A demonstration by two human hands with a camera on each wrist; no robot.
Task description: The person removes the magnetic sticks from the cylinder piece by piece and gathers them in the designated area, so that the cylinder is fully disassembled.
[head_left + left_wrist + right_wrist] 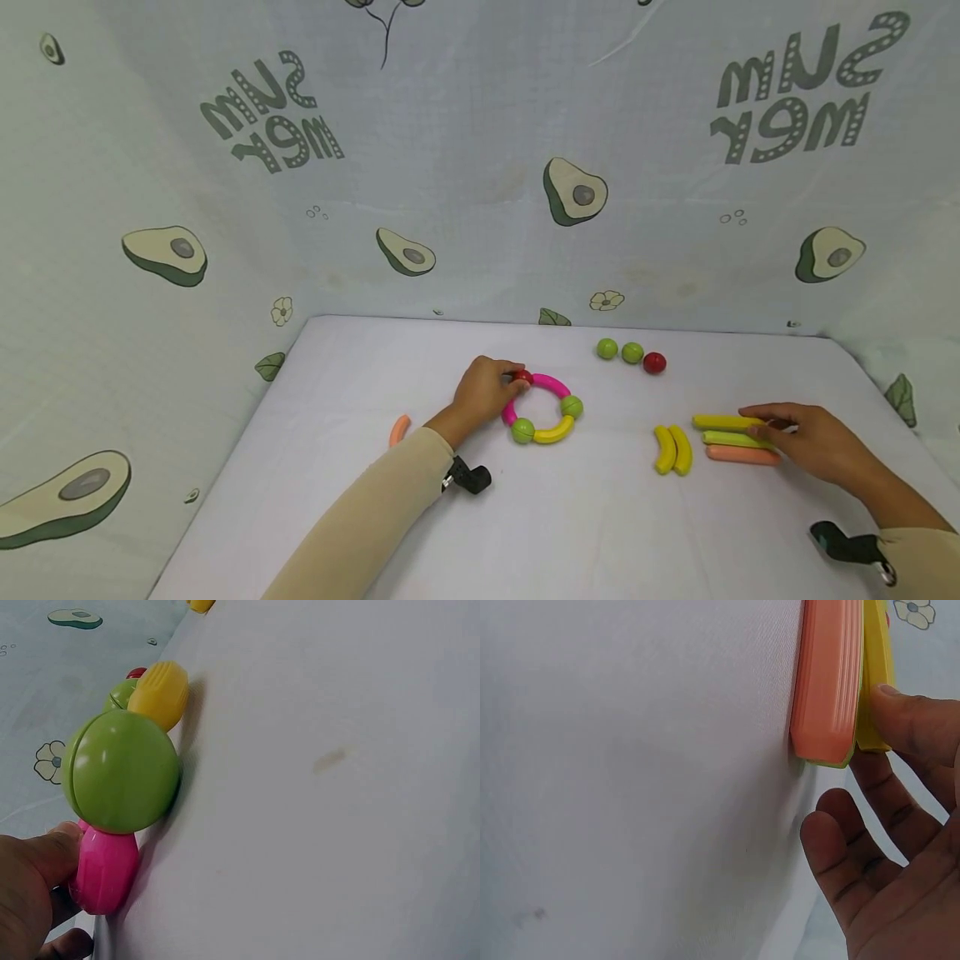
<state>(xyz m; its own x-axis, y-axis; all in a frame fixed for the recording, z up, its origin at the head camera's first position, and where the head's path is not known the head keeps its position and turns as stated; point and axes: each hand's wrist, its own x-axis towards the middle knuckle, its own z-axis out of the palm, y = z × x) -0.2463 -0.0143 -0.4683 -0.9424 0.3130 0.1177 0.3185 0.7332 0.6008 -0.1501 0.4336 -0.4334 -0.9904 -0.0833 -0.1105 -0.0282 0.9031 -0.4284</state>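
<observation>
A ring of linked toy pieces lies left of the table's middle: pink curved pieces (552, 383), a yellow curved piece (555, 432), green balls (522, 431) and a red ball (523, 378). My left hand (482, 392) pinches the ring at its red ball. In the left wrist view a green ball (124, 772) hides part of the ring behind it. Over on the right, a yellow stick (722, 422), a light green stick (731, 438) and an orange stick (742, 455) lie side by side. Thumb and fingers of my right hand (813, 437) pinch the yellow stick's right end.
Two yellow curved pieces (673, 450) lie left of the sticks. Farther back, two loose green balls (632, 352) and a red ball (655, 362) form a row. An orange curved piece (400, 429) lies beside the left forearm. Behind the white table (570, 533) hangs a printed cloth (480, 167).
</observation>
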